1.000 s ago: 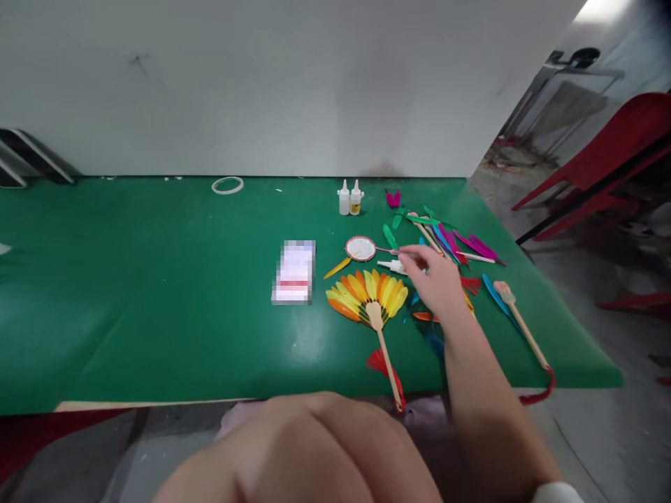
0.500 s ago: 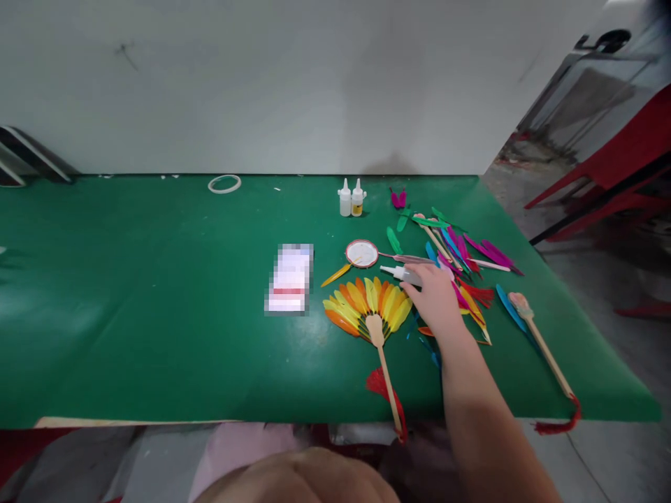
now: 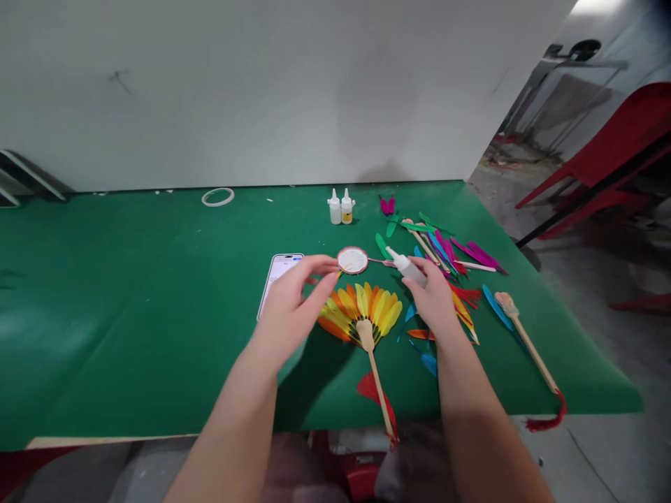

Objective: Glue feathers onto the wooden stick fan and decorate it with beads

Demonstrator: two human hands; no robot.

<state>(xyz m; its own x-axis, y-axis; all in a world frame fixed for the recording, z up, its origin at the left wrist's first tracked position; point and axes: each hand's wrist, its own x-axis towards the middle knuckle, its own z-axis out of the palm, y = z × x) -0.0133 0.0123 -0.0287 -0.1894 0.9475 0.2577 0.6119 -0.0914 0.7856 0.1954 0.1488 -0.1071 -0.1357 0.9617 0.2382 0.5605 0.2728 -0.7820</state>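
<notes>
My right hand [image 3: 435,297] is closed round a white glue bottle [image 3: 407,267], tilted with its nozzle up and left. My left hand [image 3: 293,297] reaches in from the left, its thumb and forefinger closed on a yellow feather [image 3: 344,268], mostly hidden by the hand. The feather's tip lies over a small round white disc with a red rim [image 3: 353,260], which has a thin handle. Just below is a fan of yellow and orange feathers [image 3: 367,304] on a wooden handle with a red tassel.
A phone [image 3: 272,276] lies partly behind my left hand. Two glue bottles [image 3: 340,208] stand near the wall, and a white ring [image 3: 217,197] lies farther left. Loose feathers [image 3: 445,244] and wooden sticks spread to the right, with another tasselled handle [image 3: 532,342] by the table's right side.
My left hand has come in over the phone to the yellow feather. My right hand has raised the glue bottle from the table and tilted its nozzle upward. The view has shifted slightly.
</notes>
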